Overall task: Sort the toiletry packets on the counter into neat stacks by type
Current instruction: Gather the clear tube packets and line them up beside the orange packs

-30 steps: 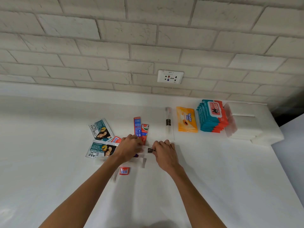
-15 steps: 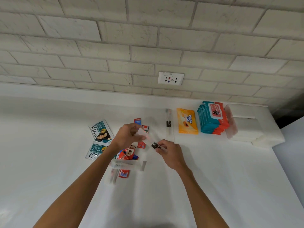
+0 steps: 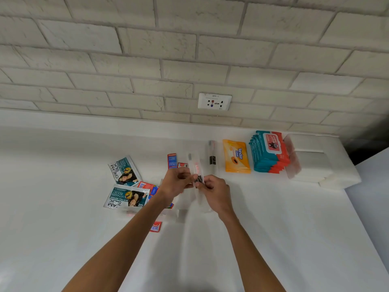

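Now your left hand (image 3: 176, 183) and right hand (image 3: 216, 191) pinch the clear packet (image 3: 193, 163); it likely belongs atop the matching packet (image 3: 212, 159).

Left hand (image 3: 176, 182) and right hand (image 3: 215, 191) meet, fingers curled, pinching.

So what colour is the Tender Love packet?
Orange: the Tender Love packet shows best in the head view.
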Available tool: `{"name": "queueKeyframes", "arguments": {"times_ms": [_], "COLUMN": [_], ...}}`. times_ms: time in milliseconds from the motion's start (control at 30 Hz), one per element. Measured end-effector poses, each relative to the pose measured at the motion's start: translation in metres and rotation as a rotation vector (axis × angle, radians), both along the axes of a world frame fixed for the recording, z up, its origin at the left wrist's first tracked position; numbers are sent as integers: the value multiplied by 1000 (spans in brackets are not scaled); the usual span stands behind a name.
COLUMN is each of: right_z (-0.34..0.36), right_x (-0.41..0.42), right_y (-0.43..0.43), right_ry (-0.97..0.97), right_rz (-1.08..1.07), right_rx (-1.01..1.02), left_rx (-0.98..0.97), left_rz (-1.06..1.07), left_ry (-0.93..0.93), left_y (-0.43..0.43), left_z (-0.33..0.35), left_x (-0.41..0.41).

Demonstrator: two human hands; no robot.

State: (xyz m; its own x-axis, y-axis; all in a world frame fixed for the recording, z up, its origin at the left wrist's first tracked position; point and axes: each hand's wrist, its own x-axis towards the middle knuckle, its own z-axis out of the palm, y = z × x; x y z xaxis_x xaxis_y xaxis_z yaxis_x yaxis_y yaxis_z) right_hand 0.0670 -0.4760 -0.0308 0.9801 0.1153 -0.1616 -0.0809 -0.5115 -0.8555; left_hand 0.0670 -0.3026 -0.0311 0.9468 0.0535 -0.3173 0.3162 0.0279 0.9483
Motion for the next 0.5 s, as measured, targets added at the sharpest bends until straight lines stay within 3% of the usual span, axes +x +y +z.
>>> {"name": "queueKeyframes", "arguments": {"times_ms": [267, 500], "right_z": [-5, -9], "right_x": [17, 51], "right_y": [-9, -7], "right_ry": [3, -6], "right_rz": [-126, -235], "right_rx": [58, -16], "left_rx": [-28, 100], "left_rz": [-58, 9], "left_ry": [33, 140], "left_y": [-11, -27], "left_z": [8, -14], "left_x": [27, 58]}}
